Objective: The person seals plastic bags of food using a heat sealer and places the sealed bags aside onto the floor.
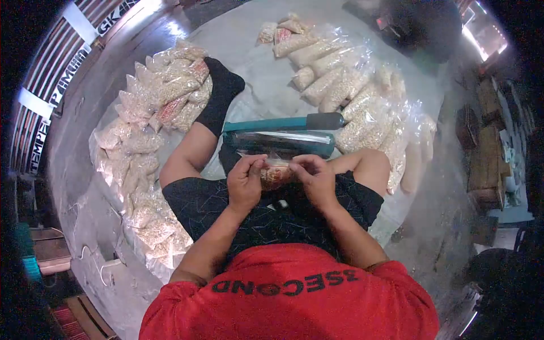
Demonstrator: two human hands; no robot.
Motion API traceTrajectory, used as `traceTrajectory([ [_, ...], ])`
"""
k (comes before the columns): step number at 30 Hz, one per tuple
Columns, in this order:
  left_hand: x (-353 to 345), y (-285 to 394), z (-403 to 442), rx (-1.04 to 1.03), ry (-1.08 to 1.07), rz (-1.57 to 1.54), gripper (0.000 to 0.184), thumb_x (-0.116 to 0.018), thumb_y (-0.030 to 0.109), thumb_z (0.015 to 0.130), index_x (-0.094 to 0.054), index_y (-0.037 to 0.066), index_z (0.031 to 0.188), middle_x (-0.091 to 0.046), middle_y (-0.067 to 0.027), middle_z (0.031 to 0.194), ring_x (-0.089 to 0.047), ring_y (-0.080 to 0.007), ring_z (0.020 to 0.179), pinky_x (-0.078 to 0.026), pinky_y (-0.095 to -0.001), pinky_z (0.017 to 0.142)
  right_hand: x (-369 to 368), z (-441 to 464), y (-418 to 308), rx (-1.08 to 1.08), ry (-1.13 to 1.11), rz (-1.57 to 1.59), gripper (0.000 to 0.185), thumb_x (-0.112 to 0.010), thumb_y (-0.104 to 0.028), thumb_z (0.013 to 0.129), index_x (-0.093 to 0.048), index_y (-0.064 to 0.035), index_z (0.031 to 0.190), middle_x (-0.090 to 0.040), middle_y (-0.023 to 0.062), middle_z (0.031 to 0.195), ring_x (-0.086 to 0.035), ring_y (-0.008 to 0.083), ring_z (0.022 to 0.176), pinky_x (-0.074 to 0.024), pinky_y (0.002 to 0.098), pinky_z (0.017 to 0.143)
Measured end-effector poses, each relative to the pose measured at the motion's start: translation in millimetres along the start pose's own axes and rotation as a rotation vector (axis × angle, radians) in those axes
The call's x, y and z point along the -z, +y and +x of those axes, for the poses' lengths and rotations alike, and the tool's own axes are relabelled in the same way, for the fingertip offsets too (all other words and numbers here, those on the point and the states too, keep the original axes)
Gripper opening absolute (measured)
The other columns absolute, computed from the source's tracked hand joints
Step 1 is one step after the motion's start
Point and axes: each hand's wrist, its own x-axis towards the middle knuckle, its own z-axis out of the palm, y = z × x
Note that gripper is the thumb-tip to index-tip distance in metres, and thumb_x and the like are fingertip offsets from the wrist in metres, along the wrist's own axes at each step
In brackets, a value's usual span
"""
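Note:
A small clear plastic bag with red print (pixel 276 175) hangs between my two hands, above my lap. My left hand (pixel 247 180) pinches its upper left corner. On the other side, my right hand (pixel 315 178) has fingers closed on its upper right corner. Just beyond the bag lies a teal sealing device (pixel 277 143), its teal arm with a black end (pixel 283 123) raised behind the base. The bag's lower part is in front of my dark shorts, and its contents are hard to make out.
Filled clear bags of pale pieces are heaped at the left (pixel 153 96) and right (pixel 362 96) on a light sheet (pixel 260 68). My bent legs surround the device. Wooden pieces (pixel 487 164) stand at the far right.

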Motion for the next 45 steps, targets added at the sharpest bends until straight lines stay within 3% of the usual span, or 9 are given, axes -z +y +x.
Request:
traceTrajectory([
  [4, -5.5, -12.7, -1.2, 0.103, 0.020, -0.059, 0.022, -0.059, 0.020, 0.104, -0.071, 0.002, 0.110, -0.073, -0.0091, 0.097, -0.069, -0.0202, 0.091, -0.053, -0.0330, 0.086, 6.1, -0.2, 6.9, 0.101, 0.043, -0.120, 0.019, -0.077, -0.014, 0.092, -0.073, -0.0037, 0.107, -0.074, 0.0065, 0.104, -0.067, 0.0142, 0.096, -0.0535, 0.0285, 0.086],
  [11, -11.7, -11.4, -3.5, 0.121, 0.031, -0.074, 0.019, -0.062, 0.014, 0.103, -0.070, -0.001, 0.111, -0.074, -0.0099, 0.096, -0.069, -0.0162, 0.090, -0.054, -0.0305, 0.083, 20.4, 13.1, 20.4, 0.039, -0.034, 0.145, 0.017, -0.067, -0.003, 0.097, -0.067, 0.0004, 0.113, -0.072, 0.0079, 0.105, -0.067, 0.0137, 0.095, -0.0538, 0.0276, 0.084],
  [17, -13.9, -15.1, -2.3, 0.198, 0.040, -0.210, 0.018, -0.062, 0.013, 0.103, -0.069, -0.001, 0.110, -0.074, -0.0093, 0.095, -0.070, -0.0145, 0.089, -0.054, -0.0280, 0.083, 7.6, 16.1, 16.5, 0.139, 0.074, 0.269, 0.013, -0.067, -0.003, 0.098, -0.066, 0.0016, 0.109, -0.073, 0.0124, 0.105, -0.068, 0.0144, 0.097, -0.0558, 0.0294, 0.086],
  [19, -14.4, -9.6, 1.2, 0.175, 0.038, -0.223, 0.018, -0.063, 0.014, 0.102, -0.069, -0.001, 0.111, -0.074, -0.0092, 0.095, -0.070, -0.0141, 0.088, -0.054, -0.0275, 0.083, 19.2, 21.4, 20.2, -0.023, -0.097, 0.106, 0.017, -0.067, -0.004, 0.097, -0.065, 0.0016, 0.113, -0.073, 0.0116, 0.102, -0.068, 0.0148, 0.095, -0.0563, 0.0291, 0.084],
  [23, -12.8, -13.1, 3.9, 0.265, 0.071, -0.124, 0.018, -0.063, 0.013, 0.102, -0.069, -0.001, 0.109, -0.074, -0.0086, 0.094, -0.068, -0.0127, 0.087, -0.053, -0.0266, 0.081, 17.0, 20.8, 29.6, -0.031, -0.001, 0.138, 0.021, -0.067, -0.008, 0.098, -0.065, 0.0020, 0.117, -0.073, 0.0100, 0.099, -0.069, 0.0146, 0.092, -0.0564, 0.0276, 0.082],
  [28, -13.7, -10.0, 7.4, 0.270, 0.070, -0.101, 0.020, -0.065, 0.020, 0.101, -0.072, 0.001, 0.102, -0.073, -0.0061, 0.090, -0.067, -0.0151, 0.085, -0.052, -0.0296, 0.084, 8.1, 19.7, 26.6, -0.008, 0.070, 0.310, 0.022, -0.065, -0.017, 0.102, -0.065, 0.0017, 0.114, -0.072, 0.0063, 0.090, -0.068, 0.0129, 0.082, -0.0547, 0.0239, 0.070],
  [34, -10.1, -32.4, 16.4, 0.394, -0.062, -0.203, 0.020, -0.064, 0.017, 0.102, -0.070, -0.001, 0.108, -0.073, -0.0076, 0.100, -0.066, -0.0114, 0.090, -0.052, -0.0265, 0.083, 13.5, 19.9, 24.2, -0.070, -0.082, 0.265, 0.027, -0.055, -0.023, 0.107, -0.063, 0.0015, 0.116, -0.073, 0.0106, 0.098, -0.069, 0.0162, 0.085, -0.0565, 0.0273, 0.078],
  [36, -14.3, -40.5, 18.7, 0.495, -0.152, -0.701, 0.020, -0.064, 0.018, 0.101, -0.069, -0.001, 0.108, -0.072, -0.0064, 0.100, -0.066, -0.0115, 0.090, -0.052, -0.0283, 0.085, 14.2, 26.1, 47.8, -0.023, -0.060, 0.209, 0.027, -0.055, -0.023, 0.107, -0.063, 0.0016, 0.116, -0.073, 0.0111, 0.100, -0.070, 0.0170, 0.087, -0.0562, 0.0285, 0.081],
  [45, -30.5, -71.0, 20.8, 0.645, -0.065, -0.652, 0.018, -0.064, 0.017, 0.098, -0.068, 0.000, 0.103, -0.072, -0.0089, 0.100, -0.067, -0.0185, 0.094, -0.053, -0.0348, 0.089, 2.2, 31.7, 59.0, -0.013, 0.083, 0.332, 0.031, -0.058, -0.027, 0.105, -0.068, 0.0025, 0.110, -0.074, 0.0098, 0.102, -0.068, 0.0175, 0.093, -0.0531, 0.0309, 0.087],
])
